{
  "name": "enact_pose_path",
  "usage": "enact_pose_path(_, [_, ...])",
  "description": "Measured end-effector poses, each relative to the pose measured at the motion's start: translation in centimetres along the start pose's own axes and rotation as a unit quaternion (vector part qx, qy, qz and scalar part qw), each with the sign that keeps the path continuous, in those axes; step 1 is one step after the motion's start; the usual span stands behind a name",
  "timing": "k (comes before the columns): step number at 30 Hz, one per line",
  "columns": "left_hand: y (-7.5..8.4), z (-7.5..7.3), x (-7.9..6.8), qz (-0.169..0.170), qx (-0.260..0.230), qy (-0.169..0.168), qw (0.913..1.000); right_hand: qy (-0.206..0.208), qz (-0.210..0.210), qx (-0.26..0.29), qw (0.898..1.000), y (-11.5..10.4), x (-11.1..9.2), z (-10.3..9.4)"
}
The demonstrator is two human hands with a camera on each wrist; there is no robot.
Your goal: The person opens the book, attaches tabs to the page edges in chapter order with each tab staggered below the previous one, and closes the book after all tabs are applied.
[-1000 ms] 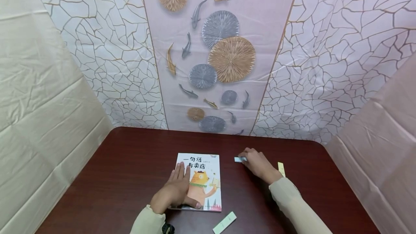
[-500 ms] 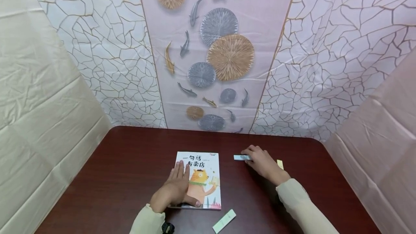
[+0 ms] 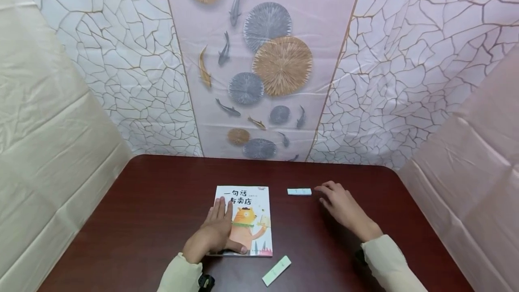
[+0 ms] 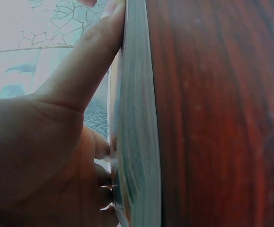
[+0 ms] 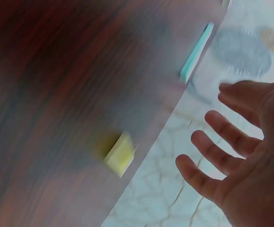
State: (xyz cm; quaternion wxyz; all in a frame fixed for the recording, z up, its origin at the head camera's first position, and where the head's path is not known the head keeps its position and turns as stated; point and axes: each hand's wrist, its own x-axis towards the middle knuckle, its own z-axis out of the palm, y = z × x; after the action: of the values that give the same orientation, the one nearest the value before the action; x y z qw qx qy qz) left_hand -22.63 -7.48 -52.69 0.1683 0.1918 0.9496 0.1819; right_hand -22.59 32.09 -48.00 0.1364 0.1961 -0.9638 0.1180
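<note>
My left hand [image 3: 215, 233] rests flat on a picture book [image 3: 259, 220] with an orange cat on its cover, fingers straight and thumb across the lower part. The left wrist view shows the book's page edges [image 4: 139, 118] beside that thumb. Right of the book lies a narrow light-blue pad, like sticky notes [image 3: 299, 191]. My right hand [image 3: 342, 206] hovers just right of this pad, apart from it, holding nothing, with its fingers loosely spread. A yellow pad [image 5: 121, 155] shows in the right wrist view; my right hand or arm hides it in the head view.
A pale green pad [image 3: 276, 271] lies slantwise on the dark red-brown table [image 3: 170, 179], below the book's lower right corner. Patterned cloth [image 3: 365, 80] hangs behind the table, and plain cream cloth [image 3: 52, 148] flanks it on the left.
My right hand has let go of the blue pad and moved right, leaving it fully visible. The yellow pad has gone out of sight in the head view. My left hand stays on the book.
</note>
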Motion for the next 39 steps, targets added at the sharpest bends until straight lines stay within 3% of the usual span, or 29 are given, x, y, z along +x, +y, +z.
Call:
enact_pose_path(6, [-0.2,-0.3,-0.1,-0.002,0.001,0.005,1.0000,-0.012,-0.026,0.008,1.000,3.2,-1.3,-1.0])
enact_pose_path(11, [-0.1,-0.8,-0.3,-0.002,0.008,0.003,1.0000,-0.028,-0.055,-0.024,0.998,5.1,-2.2,-1.0])
enact_pose_path(16, [-0.1,-0.8,-0.4,0.000,0.003,0.002,1.0000,-0.049,-0.057,-0.059,0.995,6.0,-2.9,-0.5])
enact_pose_path(25, [0.3,-0.7,-0.6,0.001,0.002,-0.008,1.0000,-0.044,-0.078,-0.082,0.993,5.4,-3.4,-0.3])
enact_pose_path(33, [1.8,-2.0,-1.7,-0.004,-0.008,-0.017,0.9998,-0.097,-0.036,-0.023,0.994,3.8,-3.1,-0.5])
enact_pose_path(39, [1.2,-1.5,-1.3,-0.005,-0.008,-0.015,0.9998,-0.123,0.025,0.031,0.992,2.3,-2.5,-0.1])
